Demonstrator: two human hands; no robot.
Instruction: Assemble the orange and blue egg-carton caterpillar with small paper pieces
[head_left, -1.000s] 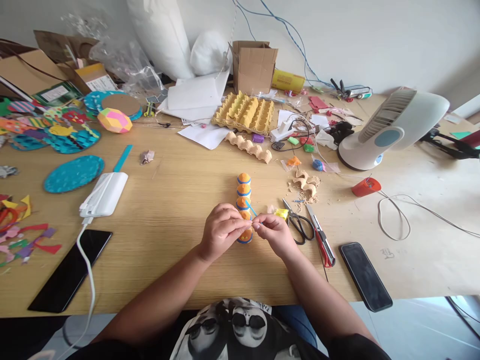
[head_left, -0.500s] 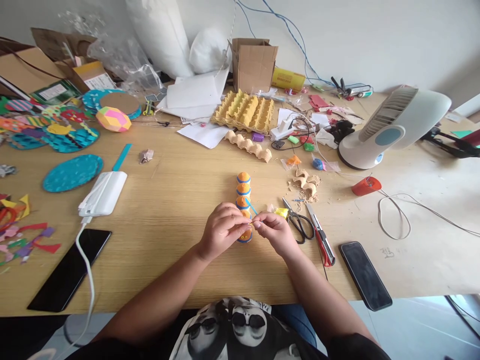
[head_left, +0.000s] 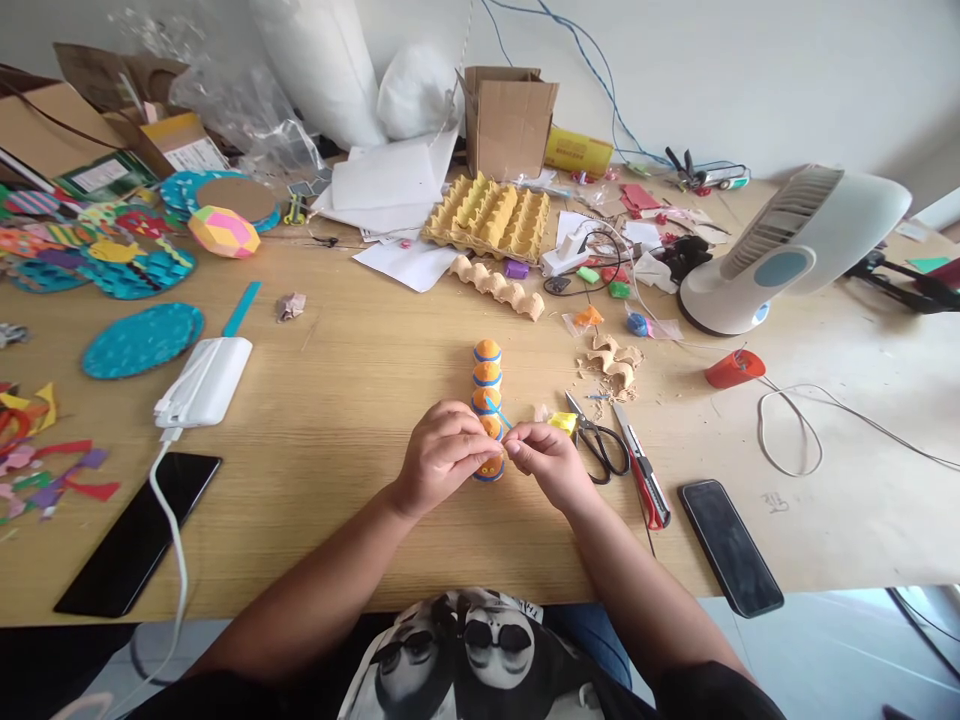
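Note:
An orange egg-carton caterpillar (head_left: 487,373) with blue bands stands upright in view on the table, its several bumps running away from me. Small yellow eyes mark its near end, partly covered by my fingers. My left hand (head_left: 448,452) is closed in a pinch over the near bumps; whatever lies between its fingertips is too small to make out. Fingertip to fingertip with it, my right hand (head_left: 546,458) is also pinched. From its fingers a thin blue stick (head_left: 498,413) slants up and left over the caterpillar.
Right of my hands lie black-handled scissors (head_left: 602,448), a yellow clay packet (head_left: 562,422), a box cutter (head_left: 643,475) and a phone (head_left: 731,548). Farther off stand a white fan (head_left: 780,250) and a yellow egg tray (head_left: 491,220). A power bank (head_left: 206,380) is on the left.
The fingertips have shifted very slightly while both hands stay pinched together over the caterpillar. The whole view has tilted a little.

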